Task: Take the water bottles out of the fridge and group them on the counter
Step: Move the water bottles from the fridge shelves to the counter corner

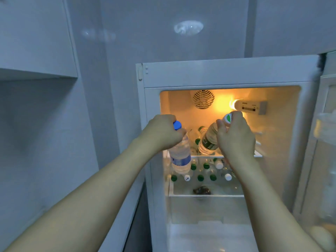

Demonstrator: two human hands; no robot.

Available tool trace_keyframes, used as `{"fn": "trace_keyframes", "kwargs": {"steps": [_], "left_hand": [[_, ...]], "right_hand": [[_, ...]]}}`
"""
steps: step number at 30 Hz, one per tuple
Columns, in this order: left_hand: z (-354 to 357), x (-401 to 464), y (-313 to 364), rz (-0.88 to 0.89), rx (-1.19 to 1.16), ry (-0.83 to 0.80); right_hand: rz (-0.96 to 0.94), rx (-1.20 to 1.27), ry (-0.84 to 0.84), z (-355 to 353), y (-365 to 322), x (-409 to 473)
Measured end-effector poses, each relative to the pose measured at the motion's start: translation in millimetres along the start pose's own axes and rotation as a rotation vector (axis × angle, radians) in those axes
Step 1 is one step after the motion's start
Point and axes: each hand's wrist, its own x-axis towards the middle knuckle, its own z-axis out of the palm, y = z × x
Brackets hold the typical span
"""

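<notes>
Both forearms are stretched into the open fridge (227, 73). Blue-capped bottle (180, 157) is pinched at the neck by the left hand (161, 132), hanging upright, nearer. Green-labelled bottle (209, 140) is gripped at its cap by the right hand (236, 137), tilted top-right. More bottles are left standing on the shelf (209, 156) behind.

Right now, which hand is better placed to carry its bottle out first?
Probably left: the left hand holds the blue-capped bottle at the fridge's front edge; the right hand's bottle sits deeper, tilted.

Bottles (201, 177) on shelf (236, 155) in fridge (227, 73); door (325, 142) right.
</notes>
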Motion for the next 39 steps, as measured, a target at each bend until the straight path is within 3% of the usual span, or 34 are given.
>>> {"fn": "trace_keyframes", "kwargs": {"steps": [4, 10, 22, 26, 39], "left_hand": [[-41.6, -51.4, -18.0, -0.099, -0.078, -0.103], [-72.9, -129.0, -51.9, -0.242, -0.068, -0.116], [-95.1, -332.0, -101.7, -0.633, 0.112, -0.054], [-92.0, -390.0, -100.6, -0.794, 0.133, 0.010], [-128.8, -577.4, -32.0, -1.216, 0.297, 0.078]], "right_hand": [[-0.076, -0.049, -0.097, -32.5, -38.0, -52.3], [-0.156, -0.108, -0.237, -44.8, -71.3, -121.2], [-0.308, 0.004, -0.798, -27.7, -114.5, -260.1], [-0.345, 0.114, -0.974, -21.6, -120.2, -299.7], [-0.732, 0.314, -1.475, -37.8, -149.8, -453.5]]}}
